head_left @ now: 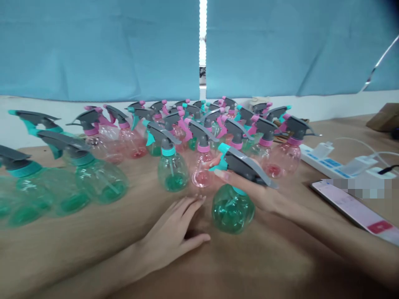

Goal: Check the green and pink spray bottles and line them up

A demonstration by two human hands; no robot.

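My right hand is wrapped round the neck of a green spray bottle, under its grey head and teal trigger. The bottle is tilted, and whether its base touches the table cannot be made out. Just left of it, my left hand is open with fingers apart, empty and low over the wooden table. Right behind my hands stand another green spray bottle with a teal collar and a clear pink spray bottle with a pink collar.
Several pink and green spray bottles crowd the back of the table, and several green ones stand at the left. A white power strip with plugs and a phone lie at the right. Blue curtains hang behind.
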